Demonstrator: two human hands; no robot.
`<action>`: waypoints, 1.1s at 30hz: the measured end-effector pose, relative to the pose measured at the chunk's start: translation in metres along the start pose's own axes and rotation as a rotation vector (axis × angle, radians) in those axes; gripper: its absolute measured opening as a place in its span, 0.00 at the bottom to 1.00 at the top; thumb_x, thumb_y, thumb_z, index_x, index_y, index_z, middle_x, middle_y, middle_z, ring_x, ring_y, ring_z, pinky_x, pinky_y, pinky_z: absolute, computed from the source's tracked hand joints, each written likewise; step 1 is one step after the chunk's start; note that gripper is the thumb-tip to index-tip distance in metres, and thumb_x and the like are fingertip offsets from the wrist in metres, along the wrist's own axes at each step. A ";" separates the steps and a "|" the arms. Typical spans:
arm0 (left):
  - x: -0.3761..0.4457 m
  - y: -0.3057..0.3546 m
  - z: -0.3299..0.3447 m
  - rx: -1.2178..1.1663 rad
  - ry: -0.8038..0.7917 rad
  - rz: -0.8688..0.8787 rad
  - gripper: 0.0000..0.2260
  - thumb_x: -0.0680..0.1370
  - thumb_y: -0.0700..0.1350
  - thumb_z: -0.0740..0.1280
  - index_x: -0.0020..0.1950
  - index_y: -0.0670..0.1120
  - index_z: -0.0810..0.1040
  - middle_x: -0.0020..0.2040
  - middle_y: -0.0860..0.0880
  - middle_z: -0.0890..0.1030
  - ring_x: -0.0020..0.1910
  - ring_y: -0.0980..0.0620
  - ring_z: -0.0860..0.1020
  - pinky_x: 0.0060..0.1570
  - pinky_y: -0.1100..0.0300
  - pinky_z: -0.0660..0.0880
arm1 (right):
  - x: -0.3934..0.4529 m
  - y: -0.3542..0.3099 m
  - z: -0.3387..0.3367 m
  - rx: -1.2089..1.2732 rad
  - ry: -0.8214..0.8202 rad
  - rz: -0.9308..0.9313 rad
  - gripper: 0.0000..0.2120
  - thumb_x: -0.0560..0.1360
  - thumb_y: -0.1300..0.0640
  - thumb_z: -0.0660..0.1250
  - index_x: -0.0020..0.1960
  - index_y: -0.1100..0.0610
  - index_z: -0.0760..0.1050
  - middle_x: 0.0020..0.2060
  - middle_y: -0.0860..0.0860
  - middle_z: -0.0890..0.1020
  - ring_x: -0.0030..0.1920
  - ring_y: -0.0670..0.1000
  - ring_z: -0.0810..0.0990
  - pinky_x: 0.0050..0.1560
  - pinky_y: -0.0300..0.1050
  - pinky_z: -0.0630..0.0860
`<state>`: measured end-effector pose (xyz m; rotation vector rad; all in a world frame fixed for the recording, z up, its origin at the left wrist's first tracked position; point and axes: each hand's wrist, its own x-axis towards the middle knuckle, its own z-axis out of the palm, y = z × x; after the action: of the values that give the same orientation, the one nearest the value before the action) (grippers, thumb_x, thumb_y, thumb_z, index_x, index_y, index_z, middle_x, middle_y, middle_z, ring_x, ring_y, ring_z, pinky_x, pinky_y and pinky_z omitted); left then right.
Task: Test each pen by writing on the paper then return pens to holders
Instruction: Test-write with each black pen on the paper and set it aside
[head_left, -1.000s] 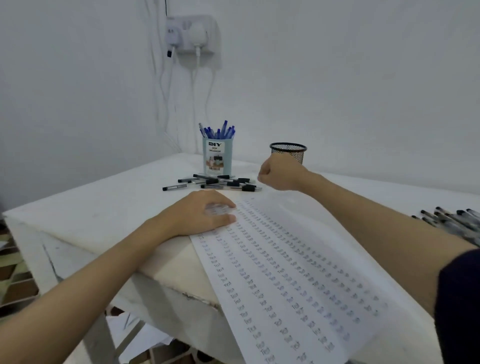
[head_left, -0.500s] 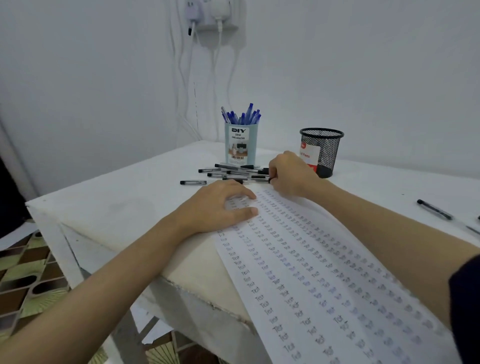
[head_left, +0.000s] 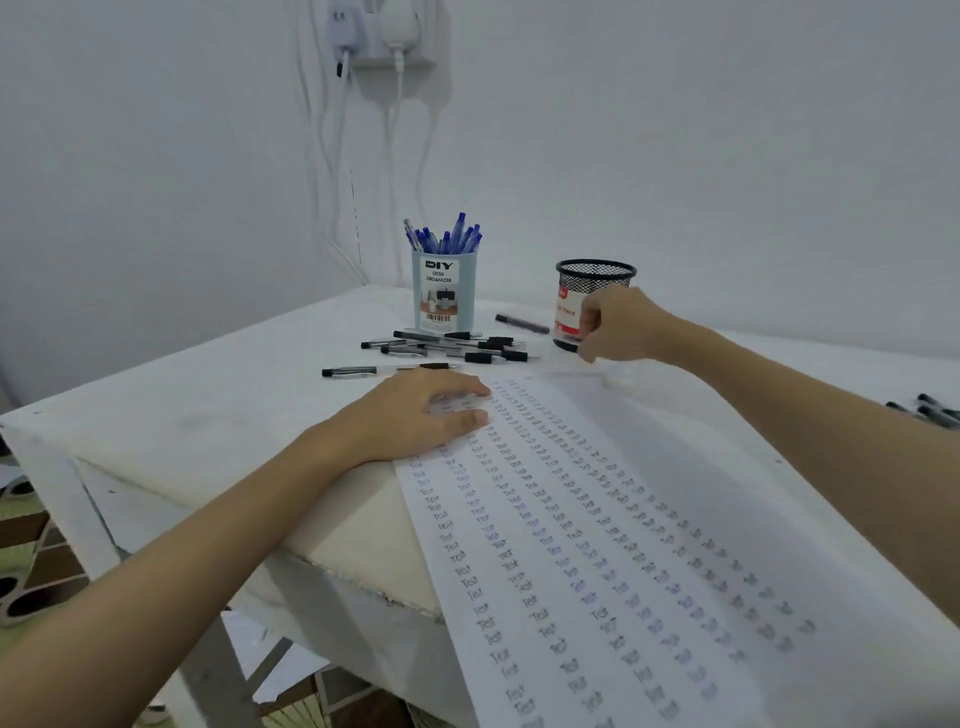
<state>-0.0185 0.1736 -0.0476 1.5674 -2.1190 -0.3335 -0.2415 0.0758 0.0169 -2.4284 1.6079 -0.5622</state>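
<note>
A long sheet of paper (head_left: 649, 467) covered in rows of the written word "Test" lies on the white table (head_left: 208, 410) and hangs over its near edge. My left hand (head_left: 415, 410) rests flat on the paper's upper left corner. Curled in front of the black mesh holder (head_left: 595, 273), my right hand (head_left: 623, 327) appears to grip a black pen (head_left: 522, 323) that sticks out to its left. A light blue holder (head_left: 444, 299) at the back is full of blue pens. Several black pens (head_left: 457, 345) lie loose in front of it.
One more pen (head_left: 363, 371) lies apart to the left of the pile. Several black pens (head_left: 930, 410) sit at the table's right edge. A wall socket (head_left: 384, 36) with plugs and hanging cables is above the holders. The table's left corner drops off to a patterned floor.
My right hand has gone from the loose pile to the mesh holder on the right, and a black pen now shows beside it. My left hand has stayed on the paper.
</note>
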 end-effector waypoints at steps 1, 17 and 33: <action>0.003 0.002 0.002 0.011 -0.019 0.001 0.16 0.77 0.57 0.64 0.64 0.59 0.74 0.66 0.58 0.73 0.66 0.60 0.69 0.66 0.62 0.63 | -0.004 0.002 -0.006 0.110 0.008 0.051 0.08 0.67 0.69 0.67 0.39 0.58 0.70 0.40 0.55 0.76 0.36 0.53 0.74 0.35 0.41 0.70; 0.040 0.048 0.030 0.031 -0.160 0.096 0.22 0.76 0.62 0.58 0.69 0.58 0.68 0.71 0.56 0.68 0.69 0.55 0.66 0.64 0.62 0.61 | -0.035 0.021 -0.029 1.549 -0.082 0.397 0.35 0.64 0.23 0.58 0.26 0.55 0.56 0.24 0.50 0.58 0.27 0.49 0.58 0.33 0.42 0.58; 0.052 0.039 0.031 0.035 -0.130 0.134 0.21 0.74 0.65 0.63 0.64 0.60 0.71 0.66 0.59 0.70 0.67 0.57 0.66 0.67 0.58 0.62 | -0.010 0.019 0.000 1.314 0.057 0.372 0.27 0.80 0.48 0.46 0.45 0.64 0.79 0.29 0.58 0.82 0.31 0.54 0.79 0.36 0.42 0.72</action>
<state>-0.0787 0.1340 -0.0440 1.4489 -2.3274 -0.3630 -0.2613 0.0776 0.0080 -1.1253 1.0434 -1.1232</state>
